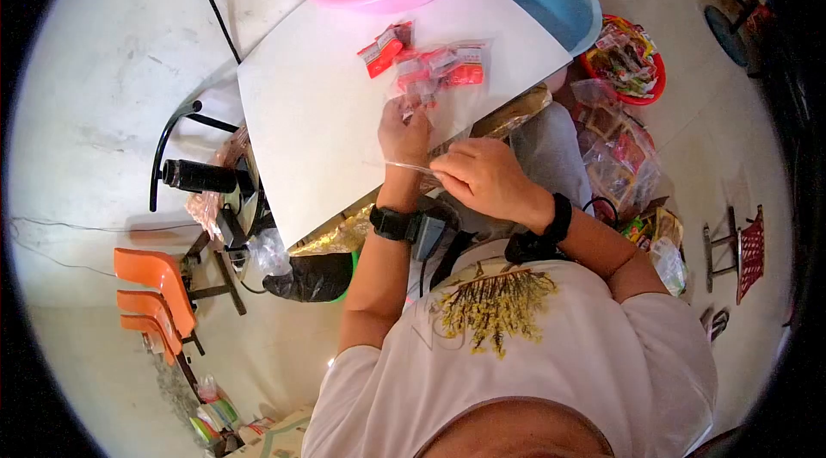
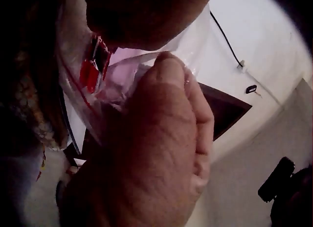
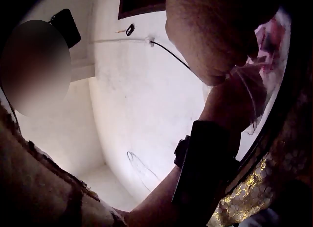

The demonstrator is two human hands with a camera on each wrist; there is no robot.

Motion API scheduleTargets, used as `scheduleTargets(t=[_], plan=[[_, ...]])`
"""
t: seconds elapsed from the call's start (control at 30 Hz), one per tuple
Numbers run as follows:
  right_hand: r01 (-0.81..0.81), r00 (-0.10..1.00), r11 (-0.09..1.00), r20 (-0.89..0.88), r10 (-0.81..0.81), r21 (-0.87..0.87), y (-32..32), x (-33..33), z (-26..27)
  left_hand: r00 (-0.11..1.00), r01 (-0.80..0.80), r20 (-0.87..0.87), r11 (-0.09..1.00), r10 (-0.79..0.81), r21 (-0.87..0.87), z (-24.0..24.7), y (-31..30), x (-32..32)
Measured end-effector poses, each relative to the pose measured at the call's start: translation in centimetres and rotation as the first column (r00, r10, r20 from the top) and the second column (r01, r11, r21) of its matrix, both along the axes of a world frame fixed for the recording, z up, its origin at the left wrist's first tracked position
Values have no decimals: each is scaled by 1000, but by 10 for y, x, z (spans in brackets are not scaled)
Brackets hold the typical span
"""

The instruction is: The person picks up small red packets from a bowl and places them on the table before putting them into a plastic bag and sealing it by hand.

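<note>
A clear plastic bag with several red-and-silver packets lies on the white tabletop. My left hand has its fingers curled at the near part of the bag, and the left wrist view shows the thumb of that hand against the plastic. Whether these fingers also hold a packet cannot be seen. Close to the left wrist, my right hand pinches the bag's edge, which stretches across that wrist. In the right wrist view, the right hand covers its own fingertips. Loose red packets lie left of the bag.
A pink basin with packets stands at the table's far edge. Beside it are a blue basin and a red basket of wrappers. Plastic bags lie to the right, orange chairs at the left.
</note>
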State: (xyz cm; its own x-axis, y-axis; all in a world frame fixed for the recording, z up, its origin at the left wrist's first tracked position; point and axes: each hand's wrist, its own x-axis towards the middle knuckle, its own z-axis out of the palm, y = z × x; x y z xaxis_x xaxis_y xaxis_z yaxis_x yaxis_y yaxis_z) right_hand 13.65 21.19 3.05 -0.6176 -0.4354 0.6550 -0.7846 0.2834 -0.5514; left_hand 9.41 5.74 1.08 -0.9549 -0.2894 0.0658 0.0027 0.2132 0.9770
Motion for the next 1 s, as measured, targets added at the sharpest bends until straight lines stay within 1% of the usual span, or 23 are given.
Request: scheduleTargets(t=[0.07,0.17,0.27,0.3,0.37,0.4,0.47,0.57,0.63,0.67,0.73,0.8,0.87,0.93,1.0], plan=[[2,1000,1000,-6,-2,1,0,1,0,1000,-24,-7,998,25,54,-1,2,-5],[-1,1000,1000,-1,1,18,0,1,1,990,76,-126,996,-69,44,-28,-10,-21],[-20,1000,1000,-6,20,16,-1,0,-4,996,49,-70,998,-52,-34,-17,0,-17],[-25,1000,999,5,25,27,-1,-1,-4,989,38,-135,987,-59,-158,-23,-2,-19],[-37,999,998,29,36,50,0,0,-4,962,-13,-254,919,-96,-393,-42,-10,-22],[-41,999,998,29,40,48,0,1,-4,961,-29,-252,864,-114,-503,-42,-11,-21],[-50,998,998,28,48,43,-1,1,-4,959,-64,-241,714,-149,-697,-41,-14,-19],[-57,998,998,30,56,41,-2,0,-4,944,-161,-304,630,-125,-759,-29,-3,-15],[-63,998,997,34,62,41,-2,0,-4,948,-85,-171,303,-269,-949,-31,-12,-19],[-65,997,997,36,64,42,-1,0,-4,944,-51,-87,118,-320,-992,-32,-14,-22],[-70,997,996,34,69,47,0,0,-3,940,28,-120,422,-319,-906,-27,-10,-24],[-73,997,996,32,72,44,1,-1,-3,934,34,-155,513,-321,-858,-33,-9,-30],[-75,997,997,31,74,33,0,-1,-4,927,-23,-180,430,-329,-903,-49,-15,-37],[-70,997,997,28,69,31,0,0,-3,927,-47,-179,371,-330,-927,-42,-14,-36],[-69,997,997,29,68,33,0,0,-3,965,1,-104,396,-242,-918,-28,-10,-34]])
